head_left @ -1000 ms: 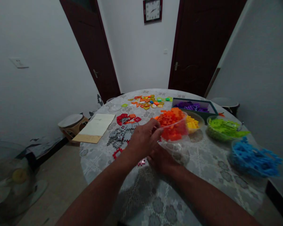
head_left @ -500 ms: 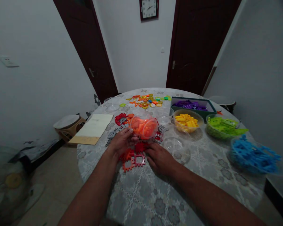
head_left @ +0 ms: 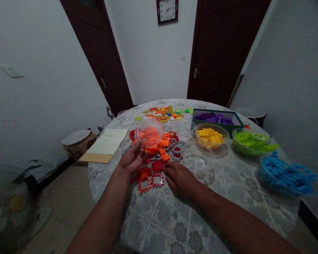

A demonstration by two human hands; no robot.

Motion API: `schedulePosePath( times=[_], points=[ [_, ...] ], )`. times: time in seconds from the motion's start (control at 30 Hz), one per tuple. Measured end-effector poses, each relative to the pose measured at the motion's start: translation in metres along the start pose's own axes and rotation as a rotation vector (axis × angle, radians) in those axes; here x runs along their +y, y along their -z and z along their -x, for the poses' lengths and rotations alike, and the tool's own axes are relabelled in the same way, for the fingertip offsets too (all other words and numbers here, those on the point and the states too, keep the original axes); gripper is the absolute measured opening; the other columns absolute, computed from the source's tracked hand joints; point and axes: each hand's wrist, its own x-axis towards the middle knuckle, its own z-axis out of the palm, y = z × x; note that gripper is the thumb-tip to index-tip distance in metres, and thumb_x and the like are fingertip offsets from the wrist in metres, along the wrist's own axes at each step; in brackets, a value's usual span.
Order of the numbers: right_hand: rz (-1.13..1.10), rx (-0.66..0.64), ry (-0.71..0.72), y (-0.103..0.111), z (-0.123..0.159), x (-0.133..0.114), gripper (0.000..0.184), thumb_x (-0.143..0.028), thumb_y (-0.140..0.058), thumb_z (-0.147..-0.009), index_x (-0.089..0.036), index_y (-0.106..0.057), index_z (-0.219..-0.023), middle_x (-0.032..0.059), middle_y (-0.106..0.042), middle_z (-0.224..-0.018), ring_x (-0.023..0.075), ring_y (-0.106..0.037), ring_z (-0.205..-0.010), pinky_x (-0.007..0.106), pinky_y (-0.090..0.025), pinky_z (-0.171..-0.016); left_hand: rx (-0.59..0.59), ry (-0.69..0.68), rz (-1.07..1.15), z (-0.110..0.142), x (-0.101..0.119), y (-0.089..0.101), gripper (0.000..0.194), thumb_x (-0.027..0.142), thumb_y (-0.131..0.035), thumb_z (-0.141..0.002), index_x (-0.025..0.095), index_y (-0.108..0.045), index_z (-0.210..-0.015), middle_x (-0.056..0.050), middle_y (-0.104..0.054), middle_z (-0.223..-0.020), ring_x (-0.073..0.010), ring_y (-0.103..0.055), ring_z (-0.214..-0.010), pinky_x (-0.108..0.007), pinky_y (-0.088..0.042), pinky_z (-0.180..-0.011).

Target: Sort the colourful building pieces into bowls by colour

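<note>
My left hand (head_left: 134,158) grips the rim of a clear plastic bowl (head_left: 149,145), which is raised above the table with orange blocks (head_left: 149,133) seen through it. More orange blocks (head_left: 164,155) lie in a heap just below and to its right, on top of red and grey pieces. My right hand (head_left: 179,176) rests on the table, fingers curled and close together beside a red square piece (head_left: 157,165). Whatever its fingertips may hold is hidden. Toothed frame pieces, one orange (head_left: 144,185) and one dark pink (head_left: 157,180), lie between my forearms.
To the right stand bowls of yellow (head_left: 210,135), green (head_left: 250,141) and blue pieces (head_left: 287,174), plus a box (head_left: 240,124) of purple ones. A clear bowl (head_left: 197,160) sits by my right hand. Mixed pieces (head_left: 163,114) lie farther back; a paper folder (head_left: 106,143) is left.
The bowl in my left hand has moved left and tipped differently. Orange blocks now lie heaped on the table beneath where it was. My right hand has stayed in place.
</note>
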Motion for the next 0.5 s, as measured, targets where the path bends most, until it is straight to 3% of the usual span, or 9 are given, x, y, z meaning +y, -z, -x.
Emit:
schedulePosePath(
  times=[0.13,0.2,0.33,0.5],
  points=[
    [0.015,-0.019,-0.014,0.001,-0.001,-0.002,0.022,-0.018,-0.057,-0.099,-0.016,-0.072,-0.115,0.0131,-0.067,-0.125,0.0247,-0.059,-0.118,0.039,-0.049,-0.107,-0.06,-0.068,-0.091,0.012,0.0,-0.017,0.002,0.017,-0.065,-0.101,0.015,-0.065,-0.101,0.001,-0.073,-0.074,-0.0067,-0.066,-0.052,-0.023,-0.064,-0.065],
    [0.015,-0.015,-0.012,0.0,0.0,-0.001,0.022,-0.018,-0.057,-0.098,-0.016,-0.072,-0.115,0.0129,-0.067,-0.124,0.0243,-0.059,-0.118,0.039,-0.049,-0.108,-0.107,-0.136,-0.2,0.022,0.0,-0.032,0.013,0.023,-0.075,-0.095,0.017,-0.065,-0.101,0.002,-0.072,-0.074,-0.0073,-0.065,-0.053,-0.025,-0.064,-0.066],
    [0.02,0.018,0.012,-0.002,0.0,0.002,0.02,-0.019,-0.059,-0.098,-0.016,-0.071,-0.114,0.0128,-0.067,-0.124,0.0247,-0.06,-0.117,0.04,-0.05,-0.106,-0.228,-0.314,-0.485,0.049,-0.004,-0.07,0.033,0.035,-0.088,-0.082,0.02,-0.063,-0.098,0.003,-0.072,-0.078,-0.011,-0.067,-0.061,-0.027,-0.063,-0.066],
    [0.047,0.043,0.053,-0.005,-0.005,0.006,0.013,-0.021,-0.062,-0.097,-0.016,-0.072,-0.104,0.0124,-0.07,-0.113,0.0245,-0.063,-0.11,0.039,-0.052,-0.103,-0.34,-0.534,-0.976,0.076,-0.032,-0.12,0.026,0.041,-0.082,-0.087,0.021,-0.067,-0.092,-0.001,-0.075,-0.08,-0.0179,-0.072,-0.07,-0.029,-0.06,-0.069]
  ],
)
